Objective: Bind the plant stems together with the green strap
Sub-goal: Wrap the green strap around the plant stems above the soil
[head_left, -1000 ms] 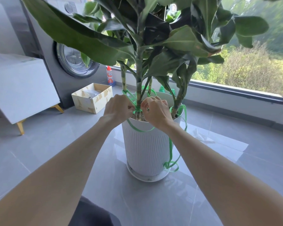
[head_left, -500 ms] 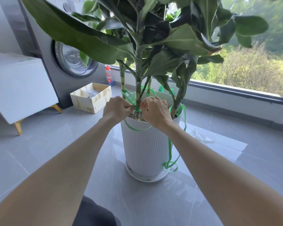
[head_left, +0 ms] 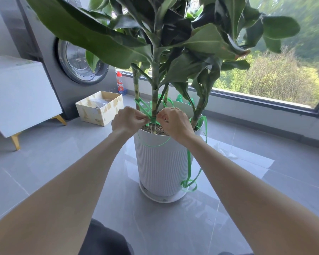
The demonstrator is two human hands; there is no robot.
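A large-leaved plant stands in a white ribbed pot (head_left: 160,168) on the floor. Its middle stem (head_left: 154,92) rises from the soil, with a left stem (head_left: 136,85) and a right stem (head_left: 201,107) beside it. The green strap (head_left: 145,109) runs between the stems and is knotted around the middle stem just above the soil. My left hand (head_left: 126,119) pinches the strap left of the knot. My right hand (head_left: 174,122) pinches it on the right. A long loose end hangs down the pot's right side and curls near the saucer.
A grey washing machine (head_left: 72,61) stands at the back left, with a white cabinet (head_left: 17,94) on gold legs in front of it. An open cardboard box (head_left: 99,107) and a red-capped bottle (head_left: 120,83) sit on the grey tiles. A window sill (head_left: 265,107) runs behind the pot.
Both hands have stayed at the knot on the middle stem, drawing slightly apart along the strap. The view has shifted a little.
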